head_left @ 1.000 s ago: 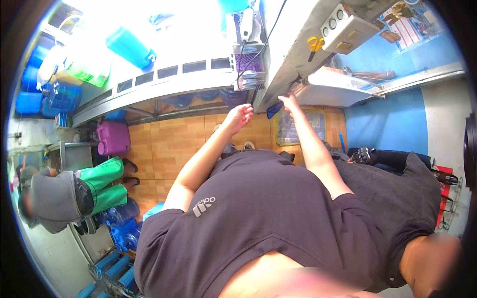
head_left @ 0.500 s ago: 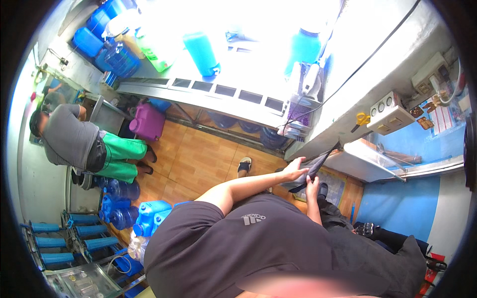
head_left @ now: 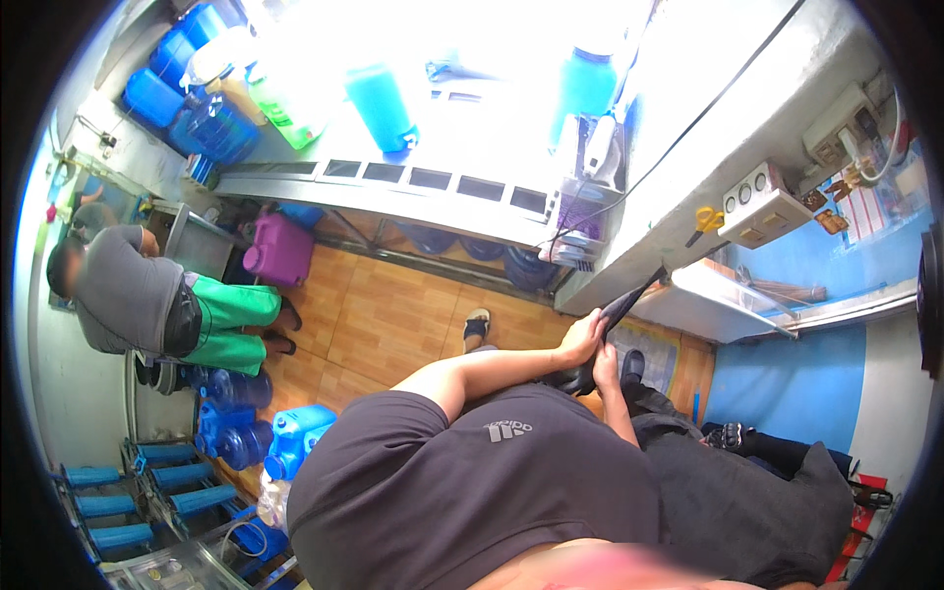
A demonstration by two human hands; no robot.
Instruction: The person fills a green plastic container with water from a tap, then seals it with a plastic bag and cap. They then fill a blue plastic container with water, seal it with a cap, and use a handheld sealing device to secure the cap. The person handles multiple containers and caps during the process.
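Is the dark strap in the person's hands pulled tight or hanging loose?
Pulled tight. The dark strap runs in a straight line from the left hand and right hand up toward the grey ledge, with no sag.

Harsh daylight glare blows out top centre; strong fisheye bending, dark rim; bottom edge blurred.

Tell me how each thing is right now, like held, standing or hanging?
Black strap: stretched taut, gripped at its lower end.
Left hand: closed on the strap.
Right hand: closed on the strap, just below the left.
Yellow-handled scissors: hanging on the wall.
Purple container: standing on the floor.
Sandal: lying on the floor.
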